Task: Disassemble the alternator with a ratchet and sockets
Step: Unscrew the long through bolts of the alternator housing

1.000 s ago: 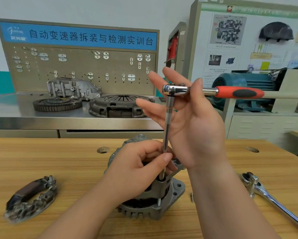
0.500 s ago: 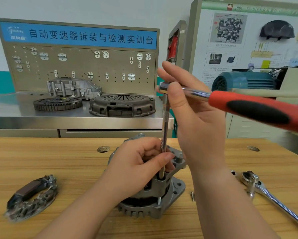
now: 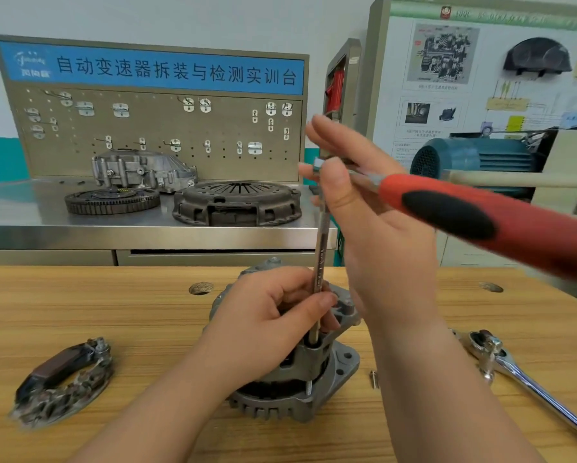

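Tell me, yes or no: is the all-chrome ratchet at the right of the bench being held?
No, the chrome ratchet lies on the wooden bench, and neither the left hand nor the right hand touches it.

matt cast-metal alternator, grained wood table (holes incl.), shiny chrome ratchet

left hand: pinching the extension bar atop the alternator, dead centre
right hand: pinching the ratchet by its head, handle out toward 3 o'clock
spare ratchet: 4 o'clock
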`<action>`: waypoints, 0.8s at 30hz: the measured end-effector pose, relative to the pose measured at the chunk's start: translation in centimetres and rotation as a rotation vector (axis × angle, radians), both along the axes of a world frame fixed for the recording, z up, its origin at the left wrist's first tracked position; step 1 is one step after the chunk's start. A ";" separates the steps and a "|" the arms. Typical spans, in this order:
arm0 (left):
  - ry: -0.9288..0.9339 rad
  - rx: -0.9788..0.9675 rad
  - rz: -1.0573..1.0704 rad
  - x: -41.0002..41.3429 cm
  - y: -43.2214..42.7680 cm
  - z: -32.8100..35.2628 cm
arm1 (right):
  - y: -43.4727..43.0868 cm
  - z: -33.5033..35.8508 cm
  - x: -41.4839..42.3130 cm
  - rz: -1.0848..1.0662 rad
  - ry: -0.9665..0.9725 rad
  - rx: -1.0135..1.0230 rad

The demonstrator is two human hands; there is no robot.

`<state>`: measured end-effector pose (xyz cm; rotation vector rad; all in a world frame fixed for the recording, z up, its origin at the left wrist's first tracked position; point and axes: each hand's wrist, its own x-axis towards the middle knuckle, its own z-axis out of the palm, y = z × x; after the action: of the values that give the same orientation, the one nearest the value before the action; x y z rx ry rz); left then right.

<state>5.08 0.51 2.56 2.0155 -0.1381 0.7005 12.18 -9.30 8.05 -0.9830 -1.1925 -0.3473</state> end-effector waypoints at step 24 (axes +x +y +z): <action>-0.028 0.065 -0.040 -0.3 0.1 0.2 | -0.3 0.7 0.3 0.629 0.518 -0.148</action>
<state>4.74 0.63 2.76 2.0599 -0.2200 0.7075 12.49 -9.57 8.75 -0.7105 -0.9891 0.4756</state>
